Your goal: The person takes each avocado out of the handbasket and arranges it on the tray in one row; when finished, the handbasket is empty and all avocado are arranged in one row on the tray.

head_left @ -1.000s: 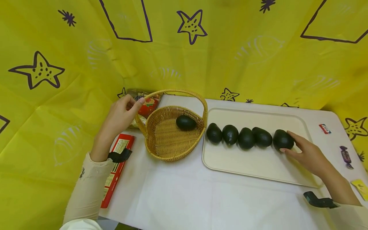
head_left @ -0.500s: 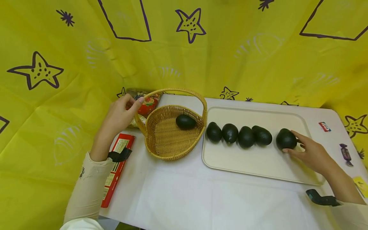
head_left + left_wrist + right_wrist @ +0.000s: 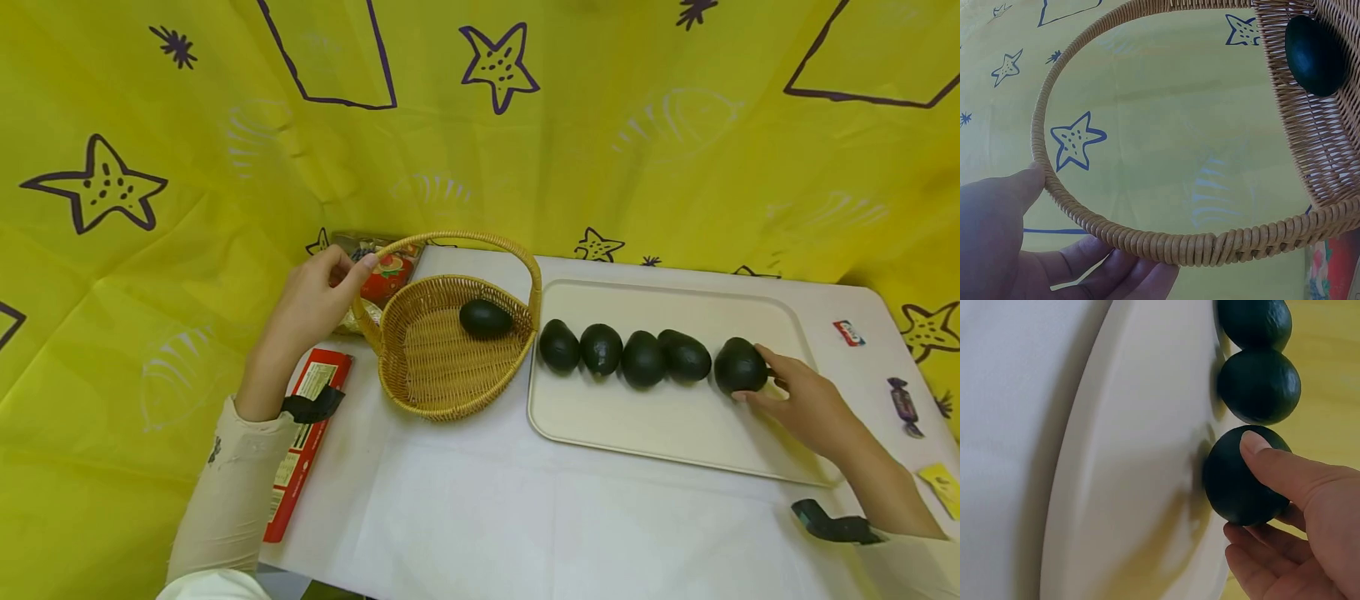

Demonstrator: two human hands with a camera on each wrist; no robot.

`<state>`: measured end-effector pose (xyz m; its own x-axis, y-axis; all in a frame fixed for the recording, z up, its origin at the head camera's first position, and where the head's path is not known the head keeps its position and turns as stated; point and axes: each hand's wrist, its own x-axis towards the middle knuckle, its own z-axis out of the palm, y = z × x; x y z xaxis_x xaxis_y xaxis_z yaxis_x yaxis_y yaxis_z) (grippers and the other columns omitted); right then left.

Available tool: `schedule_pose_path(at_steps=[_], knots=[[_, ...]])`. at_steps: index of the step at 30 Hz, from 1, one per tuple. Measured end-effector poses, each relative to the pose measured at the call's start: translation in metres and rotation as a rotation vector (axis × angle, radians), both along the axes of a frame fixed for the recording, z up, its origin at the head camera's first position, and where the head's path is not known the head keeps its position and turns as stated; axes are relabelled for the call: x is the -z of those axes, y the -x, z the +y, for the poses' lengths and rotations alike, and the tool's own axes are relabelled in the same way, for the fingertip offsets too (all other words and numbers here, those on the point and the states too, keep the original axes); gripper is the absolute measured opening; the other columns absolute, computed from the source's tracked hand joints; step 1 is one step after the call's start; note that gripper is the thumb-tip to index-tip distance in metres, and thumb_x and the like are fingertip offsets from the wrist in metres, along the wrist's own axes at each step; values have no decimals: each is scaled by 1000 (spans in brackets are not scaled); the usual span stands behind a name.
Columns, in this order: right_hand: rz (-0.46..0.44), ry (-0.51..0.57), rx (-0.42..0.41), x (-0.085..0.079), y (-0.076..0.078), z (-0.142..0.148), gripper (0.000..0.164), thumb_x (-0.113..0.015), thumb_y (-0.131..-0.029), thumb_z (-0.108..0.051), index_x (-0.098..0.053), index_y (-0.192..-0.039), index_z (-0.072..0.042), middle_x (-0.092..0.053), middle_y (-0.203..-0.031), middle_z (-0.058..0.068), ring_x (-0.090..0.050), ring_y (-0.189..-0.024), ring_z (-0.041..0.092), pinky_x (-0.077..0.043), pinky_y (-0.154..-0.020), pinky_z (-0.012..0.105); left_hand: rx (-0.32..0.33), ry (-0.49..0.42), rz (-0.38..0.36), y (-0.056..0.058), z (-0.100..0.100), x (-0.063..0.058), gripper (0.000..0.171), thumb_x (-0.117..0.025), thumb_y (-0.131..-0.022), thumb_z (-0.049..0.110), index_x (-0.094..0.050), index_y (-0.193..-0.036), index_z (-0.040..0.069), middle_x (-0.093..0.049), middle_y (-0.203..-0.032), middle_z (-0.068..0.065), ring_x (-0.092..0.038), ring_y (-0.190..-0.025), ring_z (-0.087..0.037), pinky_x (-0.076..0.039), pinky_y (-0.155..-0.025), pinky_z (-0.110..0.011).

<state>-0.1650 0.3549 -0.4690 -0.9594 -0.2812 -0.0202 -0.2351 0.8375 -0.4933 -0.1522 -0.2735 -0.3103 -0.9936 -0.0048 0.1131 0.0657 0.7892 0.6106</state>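
On the left, my left hand point(image 3: 306, 302) holds the handle point(image 3: 480, 238) of a heart-shaped wicker basket point(image 3: 438, 375). In the left wrist view the thumb lies against the handle's outer side, with the fingers along its lower stretch. One dark green avocado point(image 3: 486, 319) lies inside the basket, at its right side. Several more stand in a row on a cream tray point(image 3: 622, 425). My right hand point(image 3: 806, 404) grips the rightmost avocado point(image 3: 739, 367) between thumb and fingers. A narrow gap parts it from the neighbouring avocado point(image 3: 686, 356).
A red box point(image 3: 296, 467) lies left of the basket, below the left forearm. Behind the basket sits a colourful package point(image 3: 386, 275). Small wrapped sweets, one purple point(image 3: 903, 407), lie right of the tray. A yellow patterned cloth point(image 3: 585, 150) hangs behind the table.
The right hand shifted its avocado slightly right, away from the row, then back left towards it. The left hand and basket stay put.
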Motion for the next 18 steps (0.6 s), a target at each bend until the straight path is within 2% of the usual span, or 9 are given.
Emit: schedule_pose_path(at_steps=[8, 13, 18], knots=[[-74, 33, 4, -1, 1, -6, 93, -77, -99, -34, -24, -162, 8, -37, -147, 51, -47, -122, 72, -41, -95, 78, 0, 10, -10, 1, 1, -2, 59, -45, -107, 63, -60, -109, 6, -61, -102, -13, -53, -87, -30, -42, -73, -42], [-90, 30, 10, -2, 0, -5, 96, -78, -98, -36, -21, -163, 7, -34, -152, 48, -46, -123, 73, -40, -95, 78, 2, 7, -12, 0, 1, -3, 58, -46, -107, 62, -60, -109, 5, -60, -102, -13, -52, -87, -29, -42, -74, -42], [-74, 15, 9, -3, 0, -4, 97, -79, -97, -35, -22, -163, 8, -40, -150, 46, -47, -122, 72, -40, -93, 78, -1, 1, 2, -1, 1, -2, 58, -48, -107, 61, -61, -106, 5, -60, -99, -14, -52, -86, -29, -42, -74, -42]])
